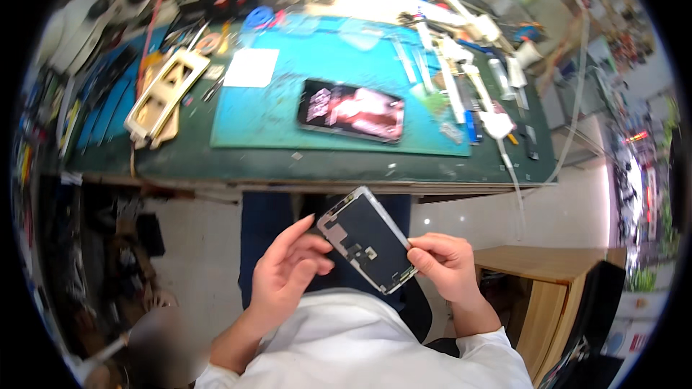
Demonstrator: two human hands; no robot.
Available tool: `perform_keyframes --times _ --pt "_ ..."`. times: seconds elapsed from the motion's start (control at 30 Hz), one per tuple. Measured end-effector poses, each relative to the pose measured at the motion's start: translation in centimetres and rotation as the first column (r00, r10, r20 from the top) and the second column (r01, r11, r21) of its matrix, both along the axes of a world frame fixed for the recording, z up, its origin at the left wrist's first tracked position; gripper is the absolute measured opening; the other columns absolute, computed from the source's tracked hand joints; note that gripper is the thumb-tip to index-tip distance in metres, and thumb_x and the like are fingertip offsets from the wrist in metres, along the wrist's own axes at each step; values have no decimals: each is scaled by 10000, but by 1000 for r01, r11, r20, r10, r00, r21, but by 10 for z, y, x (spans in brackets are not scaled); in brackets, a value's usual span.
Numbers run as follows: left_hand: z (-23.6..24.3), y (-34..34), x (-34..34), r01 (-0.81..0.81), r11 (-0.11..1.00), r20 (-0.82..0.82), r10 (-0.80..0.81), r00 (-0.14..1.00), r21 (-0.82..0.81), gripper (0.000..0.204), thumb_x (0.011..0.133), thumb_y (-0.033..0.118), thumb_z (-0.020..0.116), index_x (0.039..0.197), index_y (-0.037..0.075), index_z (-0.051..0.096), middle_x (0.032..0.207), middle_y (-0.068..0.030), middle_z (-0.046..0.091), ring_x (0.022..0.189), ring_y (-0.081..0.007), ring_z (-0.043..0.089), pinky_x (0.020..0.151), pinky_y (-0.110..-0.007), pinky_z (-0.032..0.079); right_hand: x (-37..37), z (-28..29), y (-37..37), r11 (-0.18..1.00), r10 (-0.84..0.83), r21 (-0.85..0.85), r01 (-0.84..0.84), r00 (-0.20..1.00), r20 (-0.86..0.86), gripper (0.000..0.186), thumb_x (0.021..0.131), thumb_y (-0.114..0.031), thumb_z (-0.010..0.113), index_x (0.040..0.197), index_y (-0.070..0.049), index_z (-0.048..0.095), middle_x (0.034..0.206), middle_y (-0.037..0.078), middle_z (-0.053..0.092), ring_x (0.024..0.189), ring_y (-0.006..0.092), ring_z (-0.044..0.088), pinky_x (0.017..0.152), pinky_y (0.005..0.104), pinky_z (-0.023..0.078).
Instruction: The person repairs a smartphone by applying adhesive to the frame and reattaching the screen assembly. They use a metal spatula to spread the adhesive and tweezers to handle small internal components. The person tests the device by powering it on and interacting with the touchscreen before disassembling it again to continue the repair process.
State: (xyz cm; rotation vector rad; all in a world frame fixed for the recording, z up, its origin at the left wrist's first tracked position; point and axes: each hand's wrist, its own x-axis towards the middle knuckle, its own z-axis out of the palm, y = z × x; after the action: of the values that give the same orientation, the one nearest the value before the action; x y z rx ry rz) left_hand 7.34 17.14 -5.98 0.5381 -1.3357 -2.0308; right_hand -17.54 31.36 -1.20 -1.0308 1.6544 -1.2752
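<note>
A: A person in a white top [353, 346] holds a dark phone panel [382, 234] above the lap, just off the tabletop's [252, 169] near edge. Its long axis runs from eleven to five o'clock, with small flat cables and metallic patches facing up.

B: How are the hands placed?

A: The right hand [445, 265] is at the panel's three o'clock, thumb and fingers pinching its edge. The left hand [285, 270], at nine, has its fingers parted and half curled beside the opposite edge; whether they touch it, I cannot tell.

B: And on the tabletop?

A: At the panel's twelve o'clock, a smartphone [351, 110] with a lit, pinkish screen lies on a blue mat [274, 140]. From that phone, a white sheet [251, 68] sits at ten, a gold-coloured frame [157, 94] at nine, and a white cable's block [497, 125] at three.
</note>
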Motion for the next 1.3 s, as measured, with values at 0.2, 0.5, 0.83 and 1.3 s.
perform_keyframes --times 0.2,0.5,0.83,1.3 --pt "9 2 6 -142 990 126 141 982 -3 522 1081 69 591 1562 -42 423 1250 -118 677 1038 -124 667 866 -285 595 32 -19 -12 990 91 88 -112 971 221 213 1029 -87 690 1178 48 760 944 58 745 726 71 652 604 214 512" --pt "7 -4 6 -204 977 161 192 968 64 496 1077 56 589 1545 -42 457 1228 -113 687 1025 -111 664 874 -282 589 30 -18 -20 974 117 143 -177 928 353 247 1050 -125 672 1221 40 742 972 58 777 778 59 681 628 209 560" --pt "-5 -11 9 -239 966 189 218 957 101 479 1071 78 592 1528 -33 497 1152 -73 701 956 -73 636 791 -243 543 32 -23 -23 966 146 90 -241 803 577 284 1067 -136 653 1278 50 696 1072 93 774 865 87 713 672 230 604" --pt "-7 -15 16 -298 950 190 276 942 96 453 1106 80 538 1540 -31 476 1252 -105 684 1075 -110 665 887 -285 586 52 -28 -28 944 121 152 -293 736 666 293 1068 -110 644 1312 53 662 1084 135 772 829 157 756 705 277 620"
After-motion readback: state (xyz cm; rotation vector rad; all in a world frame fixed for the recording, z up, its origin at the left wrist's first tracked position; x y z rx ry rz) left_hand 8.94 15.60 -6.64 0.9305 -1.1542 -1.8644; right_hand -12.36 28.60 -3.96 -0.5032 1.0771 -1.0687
